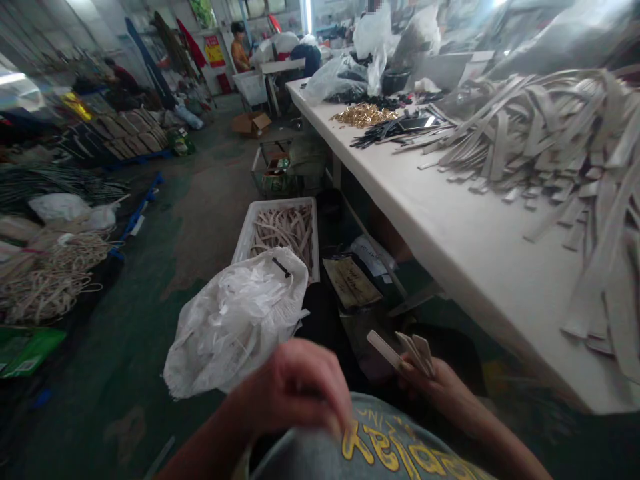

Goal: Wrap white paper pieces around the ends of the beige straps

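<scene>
My right hand (447, 390) is closed around a few flat beige straps (417, 353), whose ends stick out past the fingers toward the upper left. In front of the grey shirt with yellow lettering, my left hand (307, 387) is bent downward, its fingers curled in toward the thumb. It is slightly blurred, and whatever may be between its fingertips cannot be made out. Just beyond that hand lies an open white sack (235, 320) with thin white plastic pieces inside. Behind the sack, a white plastic crate (243, 233) holds many loose beige straps (285, 230).
To the right runs a long white table (450, 233) bearing a large heap of beige straps (545, 133), gold-coloured metal pieces (367, 115) and black strips (383, 130). A cardboard box (251, 125) sits on the floor. Bundled cords (55, 273) lie left. A person (241, 50) is far back.
</scene>
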{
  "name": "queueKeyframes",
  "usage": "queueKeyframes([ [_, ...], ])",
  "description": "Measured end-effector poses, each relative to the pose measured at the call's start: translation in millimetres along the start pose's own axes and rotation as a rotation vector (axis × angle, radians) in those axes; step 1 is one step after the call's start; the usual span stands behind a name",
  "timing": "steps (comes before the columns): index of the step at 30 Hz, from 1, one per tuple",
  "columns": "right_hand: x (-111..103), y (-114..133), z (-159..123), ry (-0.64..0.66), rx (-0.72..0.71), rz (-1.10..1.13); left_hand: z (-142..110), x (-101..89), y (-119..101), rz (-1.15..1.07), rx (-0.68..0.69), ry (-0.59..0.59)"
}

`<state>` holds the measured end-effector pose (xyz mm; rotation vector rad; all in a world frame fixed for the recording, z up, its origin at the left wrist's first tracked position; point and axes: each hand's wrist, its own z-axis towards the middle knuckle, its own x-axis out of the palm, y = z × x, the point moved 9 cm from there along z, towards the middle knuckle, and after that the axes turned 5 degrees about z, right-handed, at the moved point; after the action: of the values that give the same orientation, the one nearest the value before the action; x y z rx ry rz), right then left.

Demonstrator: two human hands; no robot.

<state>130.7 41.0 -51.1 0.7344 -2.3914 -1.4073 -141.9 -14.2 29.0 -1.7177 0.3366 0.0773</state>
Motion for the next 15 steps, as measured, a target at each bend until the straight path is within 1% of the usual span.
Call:
queueKeyframes([
  [1, -3, 0, -1, -0.022, 0.0, 0.041, 20, -5.1, 2, 0.172, 0.029, -0.038],
  [2, -5, 0, -1, -0.041, -0.007, 0.078, 38, -12.8, 6, 0.368, 0.047, -0.101],
  [3, -7, 2, -2, -0.056, -0.021, 0.109, 53, -21.3, 15, 0.565, 0.047, -0.167],
  [4, -9, 4, -3, -0.066, -0.038, 0.134, 64, -29.6, 27, 0.736, 0.024, -0.221],
  [5, -9, 7, -3, -0.068, -0.053, 0.154, 71, -36.4, 42, 0.873, -0.013, -0.248],
  [7, -9, 10, -3, -0.058, -0.067, 0.193, 77, -44.8, 74, 1.039, -0.083, -0.231],
  [8, -8, 10, -3, -0.051, -0.069, 0.214, 78, -46.9, 85, 1.065, -0.099, -0.211],
  [9, -8, 10, -2, -0.045, -0.072, 0.234, 79, -47.7, 89, 1.061, -0.09, -0.197],
  [10, -7, 11, -1, -0.038, -0.076, 0.255, 80, -47.2, 87, 1.03, -0.058, -0.19],
  [11, -7, 11, 0, -0.033, -0.084, 0.277, 82, -45.9, 79, 0.983, -0.006, -0.194],
  [13, -8, 14, 4, -0.025, -0.098, 0.323, 88, -38.9, 48, 0.869, 0.133, -0.189],
  [15, -8, 22, 7, -0.025, -0.114, 0.374, 97, -25.9, 9, 0.771, 0.278, -0.144],
])
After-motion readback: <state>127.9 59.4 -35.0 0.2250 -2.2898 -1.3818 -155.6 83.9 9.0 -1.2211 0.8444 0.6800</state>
